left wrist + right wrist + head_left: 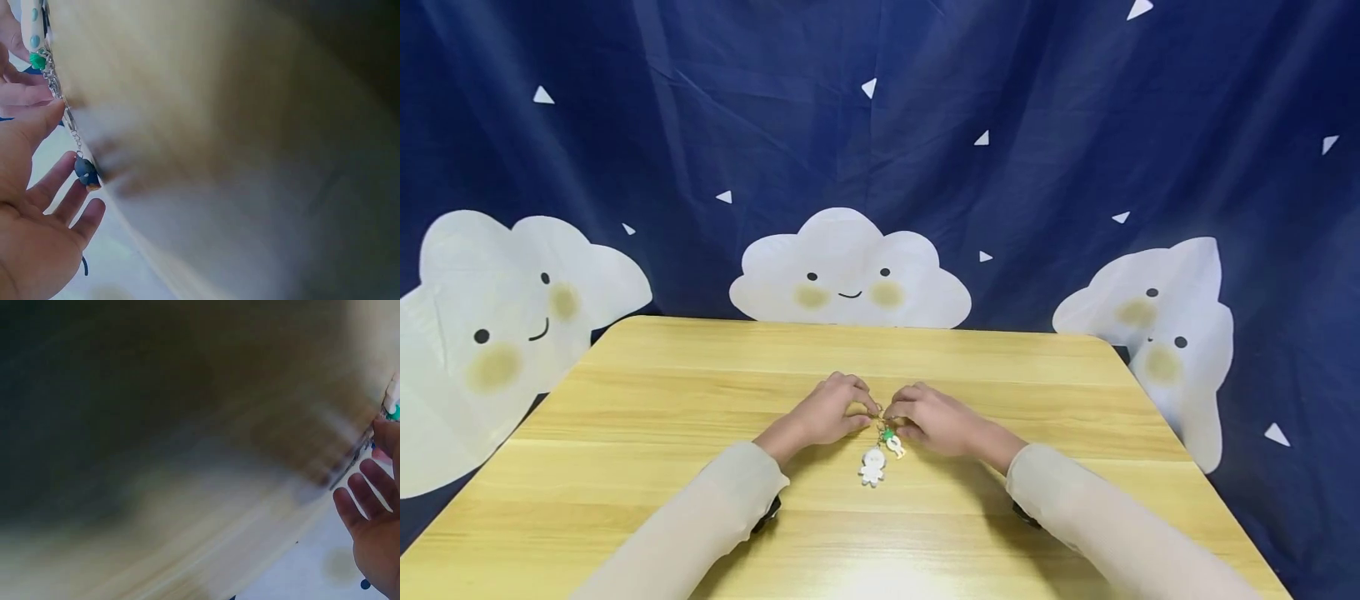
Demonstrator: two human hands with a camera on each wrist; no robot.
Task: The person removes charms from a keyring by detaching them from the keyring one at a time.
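A keychain lies on the table between the two hands, with a white figure charm [872,468] toward the person and a green-and-white charm [893,443] beside it. The left hand [837,410] pinches the ring end of the keychain from the left. In the left wrist view, its thumb meets the silver chain [54,82], and a dark blue charm [86,172] hangs by its fingers. From the right, the right hand [938,421] pinches the keychain close to the left fingertips. Its thumb partly hides the chain in the right wrist view. Fingers cover the exact grip points.
The light wooden table [700,358] extends around the hands. Behind it hangs a dark blue curtain [790,108] printed with smiling white clouds and small white triangles. Pale sleeves cover both forearms, with a dark band at each wrist.
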